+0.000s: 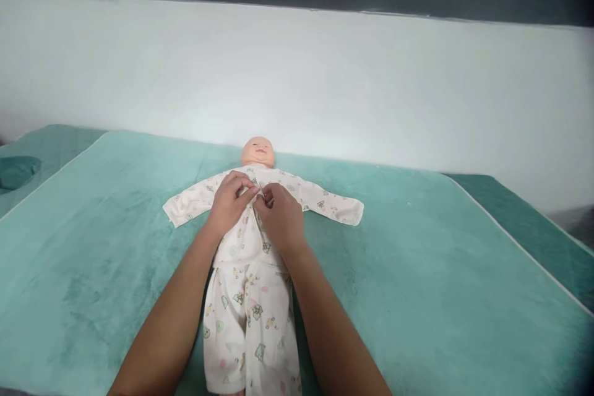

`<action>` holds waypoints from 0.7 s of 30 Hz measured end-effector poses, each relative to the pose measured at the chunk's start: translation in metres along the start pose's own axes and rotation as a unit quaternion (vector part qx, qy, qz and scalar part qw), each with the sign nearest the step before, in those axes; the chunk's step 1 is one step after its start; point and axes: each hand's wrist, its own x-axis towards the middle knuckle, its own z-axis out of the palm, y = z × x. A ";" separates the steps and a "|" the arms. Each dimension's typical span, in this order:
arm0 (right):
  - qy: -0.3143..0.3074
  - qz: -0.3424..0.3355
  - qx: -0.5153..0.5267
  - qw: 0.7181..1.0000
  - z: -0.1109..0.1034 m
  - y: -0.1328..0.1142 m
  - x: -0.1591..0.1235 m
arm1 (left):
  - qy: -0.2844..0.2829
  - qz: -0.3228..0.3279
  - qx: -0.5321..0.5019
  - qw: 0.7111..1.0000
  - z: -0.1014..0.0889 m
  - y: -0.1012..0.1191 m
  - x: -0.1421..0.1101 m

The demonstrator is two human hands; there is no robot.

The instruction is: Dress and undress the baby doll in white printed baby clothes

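The left hand point(234, 198) and the right hand point(282, 213) were close together, each pinching the front of a white printed shirt point(236, 247) at its middle opening. The shirt was on a doll point(258, 151) lying face up, its sleeves point(336, 205) spread out to both sides. Below the shirt were matching trousers point(227, 322). Green cloth point(417, 291) lay underneath, and a white wall point(297, 74) rose beyond the doll.
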 end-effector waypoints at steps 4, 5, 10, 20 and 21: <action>0.006 0.014 0.062 0.998 0.001 0.006 0.002 | 0.009 0.024 0.023 0.999 0.000 0.006 -0.001; 0.012 0.019 0.085 0.996 0.001 0.008 0.003 | 0.014 0.030 0.032 0.999 0.000 0.008 -0.002; 0.039 0.078 0.282 0.955 -0.001 0.021 0.012 | 0.024 0.054 0.094 0.994 0.003 0.015 -0.004; -0.056 0.100 0.400 0.909 -0.011 0.020 0.013 | -0.018 -0.046 0.139 0.989 0.007 0.027 -0.001; -0.054 0.095 0.395 0.912 -0.011 0.020 0.013 | -0.017 -0.057 0.125 0.990 0.007 0.029 -0.001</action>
